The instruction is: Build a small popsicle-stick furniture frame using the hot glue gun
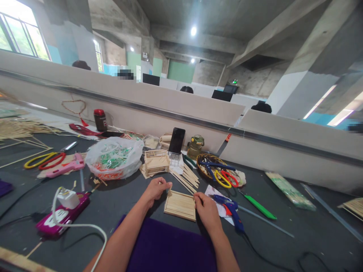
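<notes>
A small rectangular panel of pale wooden sticks [180, 206] with raised edge strips lies on the dark table in front of me. My left hand [157, 190] is at its upper left corner, thumb and forefinger pinched together; what is between them is too small to make out. My right hand [207, 211] grips the panel's right edge near the upper corner, fingers curled. Just beyond the panel lie several loose wooden sticks [188, 177] and a little stick-built box with railings [157, 162].
Right of the panel lies a blue glue gun [231, 207], near a green cutter [260, 207]. Scissors rest on a wicker basket [204, 166]. Leftward are a plastic bag [115, 156], pink glue gun [68, 166] and purple power strip [64, 215]. A phone [177, 140] stands behind.
</notes>
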Available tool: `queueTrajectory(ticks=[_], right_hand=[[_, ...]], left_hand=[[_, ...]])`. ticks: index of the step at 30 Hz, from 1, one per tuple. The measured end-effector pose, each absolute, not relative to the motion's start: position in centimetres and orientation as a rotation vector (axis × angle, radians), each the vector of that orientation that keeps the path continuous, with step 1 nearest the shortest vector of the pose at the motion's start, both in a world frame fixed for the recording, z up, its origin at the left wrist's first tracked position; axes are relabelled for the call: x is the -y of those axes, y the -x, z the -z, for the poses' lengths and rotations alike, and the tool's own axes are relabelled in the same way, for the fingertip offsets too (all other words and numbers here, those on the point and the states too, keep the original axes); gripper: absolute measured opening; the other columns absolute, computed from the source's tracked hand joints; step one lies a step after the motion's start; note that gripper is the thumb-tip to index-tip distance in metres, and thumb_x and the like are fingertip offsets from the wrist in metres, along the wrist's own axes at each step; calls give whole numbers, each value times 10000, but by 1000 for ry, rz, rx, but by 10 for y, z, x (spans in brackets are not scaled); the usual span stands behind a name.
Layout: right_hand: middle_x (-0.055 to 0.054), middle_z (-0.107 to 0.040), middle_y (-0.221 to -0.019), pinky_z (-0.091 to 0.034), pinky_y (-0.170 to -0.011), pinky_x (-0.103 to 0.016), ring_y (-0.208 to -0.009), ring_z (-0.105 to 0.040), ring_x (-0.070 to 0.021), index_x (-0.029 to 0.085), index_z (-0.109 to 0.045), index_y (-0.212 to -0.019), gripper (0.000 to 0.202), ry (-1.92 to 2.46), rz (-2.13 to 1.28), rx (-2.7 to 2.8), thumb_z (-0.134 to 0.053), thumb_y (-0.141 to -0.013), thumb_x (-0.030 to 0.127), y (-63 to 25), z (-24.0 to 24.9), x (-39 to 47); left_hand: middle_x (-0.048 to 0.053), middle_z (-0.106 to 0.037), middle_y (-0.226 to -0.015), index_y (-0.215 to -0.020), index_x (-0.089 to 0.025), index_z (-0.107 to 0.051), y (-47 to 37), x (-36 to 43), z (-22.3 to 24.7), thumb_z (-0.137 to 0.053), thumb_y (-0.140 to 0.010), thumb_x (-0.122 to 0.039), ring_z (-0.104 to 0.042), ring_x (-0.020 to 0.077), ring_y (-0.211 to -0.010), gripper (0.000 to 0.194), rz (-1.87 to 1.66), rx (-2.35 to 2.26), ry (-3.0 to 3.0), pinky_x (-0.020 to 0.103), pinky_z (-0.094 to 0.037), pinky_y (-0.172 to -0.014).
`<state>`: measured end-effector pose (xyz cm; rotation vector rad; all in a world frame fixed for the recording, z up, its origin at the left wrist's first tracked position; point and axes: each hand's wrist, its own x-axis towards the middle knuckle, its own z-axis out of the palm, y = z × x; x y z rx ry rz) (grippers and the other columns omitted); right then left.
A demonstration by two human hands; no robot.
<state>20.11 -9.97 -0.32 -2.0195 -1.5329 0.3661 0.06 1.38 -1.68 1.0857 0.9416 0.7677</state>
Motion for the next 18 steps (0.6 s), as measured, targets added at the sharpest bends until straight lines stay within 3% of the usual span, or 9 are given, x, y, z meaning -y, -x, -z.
queueTrajectory(ticks=[18], right_hand=[[-41, -708, -848, -415, -645, -244, -770, -638, -194, 226, -674, -940, 328, 2038, -388, 1531, -370, -863, 322, -202, 2, 99]], left_hand=[[-151, -255, -346, -639, -209, -393, -1, -12, 14, -757, -584, -478, -113, 19, -322, 456, -771, -944, -1089, 182, -37, -355]])
